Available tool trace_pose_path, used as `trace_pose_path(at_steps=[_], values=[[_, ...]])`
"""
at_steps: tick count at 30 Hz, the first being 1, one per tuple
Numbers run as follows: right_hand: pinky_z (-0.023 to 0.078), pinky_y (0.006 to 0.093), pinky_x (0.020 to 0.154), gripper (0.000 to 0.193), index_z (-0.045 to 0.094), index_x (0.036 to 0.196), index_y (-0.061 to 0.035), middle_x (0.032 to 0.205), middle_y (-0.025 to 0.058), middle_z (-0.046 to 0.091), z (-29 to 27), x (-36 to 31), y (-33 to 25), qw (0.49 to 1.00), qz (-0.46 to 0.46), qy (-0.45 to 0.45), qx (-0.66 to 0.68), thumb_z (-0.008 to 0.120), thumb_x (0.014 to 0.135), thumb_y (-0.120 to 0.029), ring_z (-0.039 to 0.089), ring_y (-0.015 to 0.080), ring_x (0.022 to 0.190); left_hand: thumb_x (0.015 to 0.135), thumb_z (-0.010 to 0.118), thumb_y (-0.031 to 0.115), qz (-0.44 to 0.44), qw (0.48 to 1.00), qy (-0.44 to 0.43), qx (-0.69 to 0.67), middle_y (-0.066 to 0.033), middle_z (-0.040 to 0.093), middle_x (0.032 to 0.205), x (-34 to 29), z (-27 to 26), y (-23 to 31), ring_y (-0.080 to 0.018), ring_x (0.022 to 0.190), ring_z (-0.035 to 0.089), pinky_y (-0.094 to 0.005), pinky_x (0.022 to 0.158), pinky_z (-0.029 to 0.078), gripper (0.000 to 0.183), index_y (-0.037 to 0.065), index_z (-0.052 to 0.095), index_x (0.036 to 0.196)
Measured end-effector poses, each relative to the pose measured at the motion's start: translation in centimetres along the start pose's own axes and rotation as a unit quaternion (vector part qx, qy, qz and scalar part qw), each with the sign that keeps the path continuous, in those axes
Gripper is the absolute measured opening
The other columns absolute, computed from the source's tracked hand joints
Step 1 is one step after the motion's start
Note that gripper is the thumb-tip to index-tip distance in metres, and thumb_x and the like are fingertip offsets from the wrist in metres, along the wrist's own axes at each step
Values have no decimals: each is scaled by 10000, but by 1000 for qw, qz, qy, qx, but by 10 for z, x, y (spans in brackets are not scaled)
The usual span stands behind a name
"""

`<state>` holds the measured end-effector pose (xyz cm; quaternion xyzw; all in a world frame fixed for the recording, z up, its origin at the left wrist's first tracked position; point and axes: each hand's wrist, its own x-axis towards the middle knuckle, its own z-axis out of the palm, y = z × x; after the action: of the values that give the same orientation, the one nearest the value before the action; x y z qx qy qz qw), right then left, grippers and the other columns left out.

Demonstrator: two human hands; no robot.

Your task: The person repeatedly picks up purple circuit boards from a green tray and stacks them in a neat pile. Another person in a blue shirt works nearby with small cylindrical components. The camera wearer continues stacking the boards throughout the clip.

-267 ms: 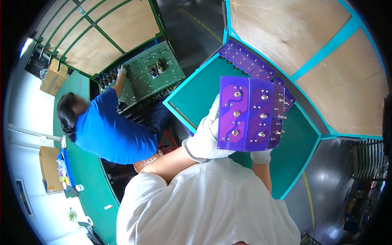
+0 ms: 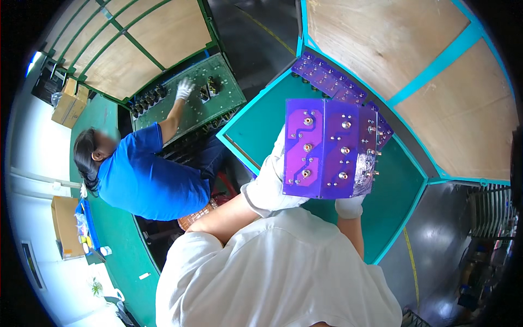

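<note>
A purple circuit board panel [image 2: 333,158], studded with rows of metal connectors, is held up in front of me over a green table. My left hand [image 2: 271,182], in a white glove, grips it at the left edge, the fingers closed behind the panel. Below the panel's lower right, my gloved right hand [image 2: 350,207] reaches up behind it and supports that side; its fingertips are hidden. Light glints off the panel's right-hand strip.
Similar purple boards [image 2: 329,79] stand in a row along the far edge of the green table [image 2: 256,125]. A turquoise-framed wooden panel [image 2: 403,49] rises behind. On the left, a co-worker in a blue shirt [image 2: 147,174] reaches over a green work surface [image 2: 223,76] holding dark parts.
The circuit board panel has shifted slightly left and tilted, so its right strip now catches the light. The co-worker's gloved hand has moved right, away from the row of dark parts.
</note>
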<state>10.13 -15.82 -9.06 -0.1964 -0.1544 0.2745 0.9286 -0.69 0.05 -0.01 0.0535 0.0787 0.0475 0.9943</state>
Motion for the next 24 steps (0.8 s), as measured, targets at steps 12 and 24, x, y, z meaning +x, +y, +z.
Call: trace_pose_path(at_steps=[12,24], values=[[395,354,944,412,415,1273,-111,1244,41,478,-14,-6,-2,999,21,-19,-38,367,946,-356,475,189,1112,943,343,308,22,984,-161,-75,-130,498,1235,-9,1,8,-275,1078,528,-446,911,438,407,69,417,1264],[457,306,868,361,427,1249,-99,1187,32,506,18,-2,-5,990,10,16,-136,381,951,-299,523,165,1036,941,307,421,16,983,-164,-77,-104,449,1293,-15,-22,12,-285,1170,443,-470,989,341,480,121,390,1305]])
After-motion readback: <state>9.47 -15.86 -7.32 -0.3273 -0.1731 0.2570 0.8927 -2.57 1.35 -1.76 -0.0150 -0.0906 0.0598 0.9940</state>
